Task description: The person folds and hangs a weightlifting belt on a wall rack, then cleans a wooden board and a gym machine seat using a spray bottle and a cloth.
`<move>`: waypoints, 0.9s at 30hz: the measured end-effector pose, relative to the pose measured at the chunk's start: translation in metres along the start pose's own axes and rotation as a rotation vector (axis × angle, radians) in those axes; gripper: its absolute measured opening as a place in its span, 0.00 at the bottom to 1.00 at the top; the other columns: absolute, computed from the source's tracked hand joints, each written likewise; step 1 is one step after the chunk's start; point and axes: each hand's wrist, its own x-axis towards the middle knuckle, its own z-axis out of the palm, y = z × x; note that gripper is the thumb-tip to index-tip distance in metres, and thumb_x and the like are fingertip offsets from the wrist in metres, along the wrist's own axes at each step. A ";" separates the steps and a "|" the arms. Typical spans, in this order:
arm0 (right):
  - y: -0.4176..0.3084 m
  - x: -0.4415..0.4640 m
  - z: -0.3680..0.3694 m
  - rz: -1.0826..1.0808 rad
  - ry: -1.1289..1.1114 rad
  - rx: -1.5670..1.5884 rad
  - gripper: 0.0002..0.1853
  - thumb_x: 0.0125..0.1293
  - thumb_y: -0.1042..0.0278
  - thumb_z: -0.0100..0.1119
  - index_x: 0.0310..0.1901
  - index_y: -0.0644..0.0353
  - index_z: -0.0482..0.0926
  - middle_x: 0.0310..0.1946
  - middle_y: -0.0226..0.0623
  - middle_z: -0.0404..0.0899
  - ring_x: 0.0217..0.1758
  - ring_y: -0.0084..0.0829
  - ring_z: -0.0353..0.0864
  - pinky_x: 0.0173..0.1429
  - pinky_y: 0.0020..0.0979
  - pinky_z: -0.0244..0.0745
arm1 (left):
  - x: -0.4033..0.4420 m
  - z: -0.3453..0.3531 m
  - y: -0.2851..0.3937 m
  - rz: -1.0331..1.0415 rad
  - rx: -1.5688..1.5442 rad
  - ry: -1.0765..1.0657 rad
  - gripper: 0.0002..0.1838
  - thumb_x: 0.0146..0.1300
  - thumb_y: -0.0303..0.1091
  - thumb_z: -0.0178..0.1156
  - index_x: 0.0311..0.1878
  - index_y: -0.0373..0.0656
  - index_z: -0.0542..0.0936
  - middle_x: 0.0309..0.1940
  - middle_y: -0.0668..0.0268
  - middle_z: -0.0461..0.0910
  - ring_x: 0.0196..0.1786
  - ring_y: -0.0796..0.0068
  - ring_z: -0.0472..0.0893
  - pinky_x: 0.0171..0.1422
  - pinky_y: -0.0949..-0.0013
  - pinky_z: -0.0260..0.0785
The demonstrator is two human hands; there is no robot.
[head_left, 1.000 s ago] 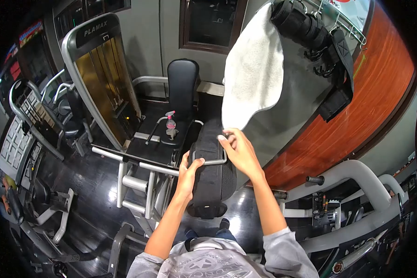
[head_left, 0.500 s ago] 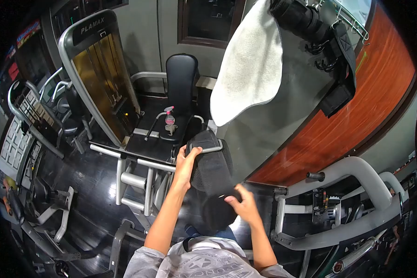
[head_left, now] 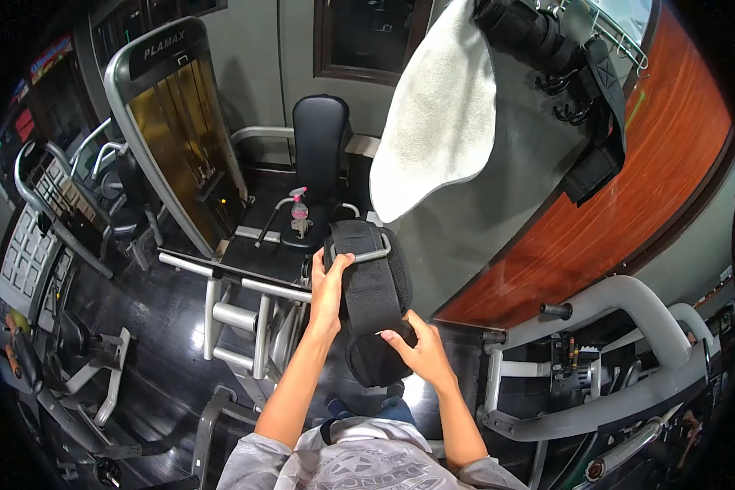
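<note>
A black weightlifting belt [head_left: 371, 292] with a wide strap and a metal loop buckle [head_left: 371, 251] is held up in front of my body, folded over on itself. My left hand [head_left: 328, 287] grips its upper left edge, the thumb resting by the buckle. Lower down on the right, my right hand [head_left: 420, 349] pinches the strap near its end, by a small pale mark. The fingers of both hands are partly hidden behind the belt.
A white towel [head_left: 437, 114] hangs ahead, beside black straps [head_left: 600, 122] on a wall rack. A spray bottle [head_left: 300, 204] stands on a machine seat [head_left: 306, 237]. Metal machine frames stand left and right [head_left: 621, 408].
My right hand has moved slightly up and left with the strap end, which now lies flatter along the belt. My left hand keeps its hold near the buckle.
</note>
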 end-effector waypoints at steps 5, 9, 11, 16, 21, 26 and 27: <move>-0.001 0.006 0.000 -0.025 0.006 0.030 0.22 0.65 0.53 0.69 0.39 0.66 0.73 0.28 0.46 0.76 0.30 0.32 0.72 0.38 0.35 0.71 | 0.002 -0.008 -0.002 -0.052 -0.043 0.053 0.44 0.54 0.42 0.67 0.73 0.39 0.59 0.54 0.57 0.74 0.58 0.65 0.74 0.65 0.65 0.65; 0.012 0.009 -0.003 0.036 -0.063 0.034 0.21 0.64 0.54 0.70 0.41 0.64 0.73 0.28 0.42 0.75 0.34 0.27 0.75 0.41 0.33 0.72 | 0.009 -0.018 -0.009 -0.064 -0.123 0.004 0.40 0.55 0.40 0.66 0.70 0.41 0.62 0.52 0.60 0.74 0.58 0.66 0.74 0.63 0.65 0.67; 0.019 0.010 -0.007 0.018 -0.107 0.016 0.20 0.64 0.54 0.70 0.43 0.62 0.73 0.29 0.39 0.75 0.36 0.25 0.76 0.41 0.32 0.73 | 0.003 -0.015 -0.006 -0.068 -0.147 -0.021 0.35 0.56 0.38 0.66 0.67 0.43 0.66 0.52 0.61 0.75 0.56 0.67 0.76 0.60 0.64 0.70; 0.002 0.041 -0.037 -0.003 0.023 0.477 0.20 0.64 0.58 0.68 0.52 0.55 0.74 0.36 0.30 0.75 0.42 0.23 0.75 0.41 0.31 0.75 | -0.014 -0.011 -0.011 -0.062 -0.074 -0.131 0.33 0.58 0.33 0.65 0.67 0.43 0.66 0.52 0.61 0.75 0.54 0.70 0.77 0.58 0.67 0.72; -0.043 0.103 -0.036 0.162 0.043 -0.268 0.32 0.63 0.36 0.62 0.39 0.66 0.83 0.35 0.43 0.81 0.39 0.34 0.81 0.47 0.35 0.76 | -0.038 0.000 -0.018 -0.013 0.014 -0.199 0.36 0.58 0.30 0.65 0.69 0.41 0.62 0.57 0.60 0.73 0.60 0.69 0.73 0.66 0.67 0.65; -0.027 0.145 -0.019 0.296 -0.248 -0.390 0.39 0.55 0.26 0.61 0.36 0.66 0.86 0.26 0.46 0.83 0.30 0.38 0.84 0.43 0.41 0.78 | -0.036 -0.009 -0.015 -0.064 -0.030 -0.205 0.36 0.59 0.30 0.64 0.70 0.42 0.62 0.57 0.60 0.73 0.60 0.69 0.73 0.67 0.67 0.64; -0.016 0.152 -0.016 0.292 -0.247 -0.286 0.35 0.53 0.32 0.68 0.36 0.67 0.86 0.27 0.44 0.84 0.28 0.33 0.84 0.40 0.39 0.79 | -0.035 -0.013 -0.016 -0.056 -0.019 -0.209 0.36 0.59 0.31 0.64 0.70 0.43 0.62 0.57 0.60 0.73 0.60 0.69 0.74 0.67 0.67 0.64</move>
